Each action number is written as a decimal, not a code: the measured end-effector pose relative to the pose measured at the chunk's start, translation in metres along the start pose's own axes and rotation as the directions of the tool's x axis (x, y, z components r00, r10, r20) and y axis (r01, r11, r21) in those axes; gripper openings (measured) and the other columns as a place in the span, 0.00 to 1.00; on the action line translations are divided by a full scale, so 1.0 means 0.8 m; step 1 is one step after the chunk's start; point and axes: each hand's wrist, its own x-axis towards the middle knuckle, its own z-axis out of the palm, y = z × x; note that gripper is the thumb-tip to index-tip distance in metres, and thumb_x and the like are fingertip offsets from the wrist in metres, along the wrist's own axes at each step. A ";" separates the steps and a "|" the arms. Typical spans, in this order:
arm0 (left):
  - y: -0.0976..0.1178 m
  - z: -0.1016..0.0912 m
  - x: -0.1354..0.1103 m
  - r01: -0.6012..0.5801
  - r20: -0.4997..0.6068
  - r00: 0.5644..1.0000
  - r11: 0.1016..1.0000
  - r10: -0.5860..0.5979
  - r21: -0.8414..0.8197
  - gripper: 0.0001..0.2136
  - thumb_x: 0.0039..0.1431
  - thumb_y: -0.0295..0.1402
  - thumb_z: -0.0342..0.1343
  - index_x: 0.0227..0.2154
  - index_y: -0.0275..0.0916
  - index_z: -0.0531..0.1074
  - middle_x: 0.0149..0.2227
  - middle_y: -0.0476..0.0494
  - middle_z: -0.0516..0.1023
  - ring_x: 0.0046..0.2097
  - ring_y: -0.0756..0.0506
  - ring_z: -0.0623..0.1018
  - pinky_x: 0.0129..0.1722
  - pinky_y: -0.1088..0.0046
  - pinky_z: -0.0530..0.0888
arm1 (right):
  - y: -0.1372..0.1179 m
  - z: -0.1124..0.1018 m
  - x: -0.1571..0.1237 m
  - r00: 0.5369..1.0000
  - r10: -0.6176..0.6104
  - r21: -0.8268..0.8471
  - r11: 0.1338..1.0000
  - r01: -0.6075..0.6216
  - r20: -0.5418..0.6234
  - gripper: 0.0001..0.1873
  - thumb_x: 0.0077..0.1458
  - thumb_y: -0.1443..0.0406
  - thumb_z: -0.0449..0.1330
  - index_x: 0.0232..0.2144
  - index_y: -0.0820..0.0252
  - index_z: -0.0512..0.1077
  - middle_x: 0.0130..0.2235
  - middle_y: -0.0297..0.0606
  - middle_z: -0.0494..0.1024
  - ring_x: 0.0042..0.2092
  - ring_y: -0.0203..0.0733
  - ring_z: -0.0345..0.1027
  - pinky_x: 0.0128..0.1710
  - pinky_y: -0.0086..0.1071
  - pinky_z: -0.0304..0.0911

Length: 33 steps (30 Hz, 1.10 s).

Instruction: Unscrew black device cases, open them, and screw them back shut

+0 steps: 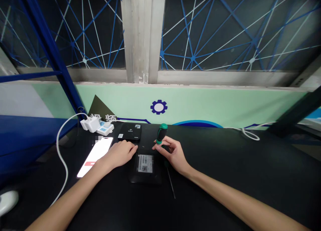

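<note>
A black device box (157,177) lies on the dark tabletop, a white printed label with a QR code facing up. At its far left corner, my left hand (122,154) grips the edge with thumb and bent fingers. My right hand (174,154) pinches a green-and-black screwdriver (162,132) low on its handle, near the far right corner of the box. The screwdriver stands almost upright; its tip is hidden by the fingers. A second screwdriver (171,184) lies beside the box on the right, its thin shaft pointing toward me and its handle partly under my right hand.
Behind my left hand sits a flat black set-top box (130,132). A lit phone (96,155) lies left of my hand. A white power strip with plugs (96,124) and a white cable (65,167) are at the left. Another white cable (250,134) lies back right, by the wall.
</note>
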 end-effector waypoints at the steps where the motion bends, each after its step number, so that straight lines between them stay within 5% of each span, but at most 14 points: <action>1: 0.000 0.000 0.000 0.000 -0.001 1.000 1.000 0.000 -0.001 0.24 0.69 0.44 0.38 0.33 0.40 0.79 0.38 0.37 0.83 0.40 0.35 0.81 0.35 0.64 0.70 | 0.000 0.000 0.000 1.000 0.005 0.003 1.000 -0.005 -0.002 0.15 0.54 0.53 0.68 0.26 0.57 0.73 0.31 0.39 0.82 0.40 0.48 0.75 0.49 0.42 0.65; 12: -0.001 0.001 0.000 0.001 0.003 1.000 1.000 -0.001 -0.011 0.25 0.69 0.45 0.38 0.34 0.41 0.79 0.37 0.39 0.83 0.38 0.37 0.82 0.35 0.67 0.70 | 0.004 0.001 -0.002 0.996 0.084 0.049 0.995 -0.084 0.018 0.19 0.54 0.51 0.67 0.27 0.56 0.66 0.35 0.42 0.85 0.40 0.50 0.79 0.52 0.45 0.65; 33: 0.001 -0.002 -0.002 0.006 0.003 1.000 1.000 -0.006 -0.013 0.24 0.69 0.44 0.38 0.34 0.41 0.79 0.38 0.39 0.83 0.40 0.36 0.81 0.35 0.66 0.70 | 0.010 -0.001 0.002 0.999 -0.047 -0.016 0.999 0.047 -0.022 0.12 0.54 0.53 0.68 0.32 0.55 0.83 0.32 0.39 0.80 0.37 0.45 0.70 0.41 0.40 0.66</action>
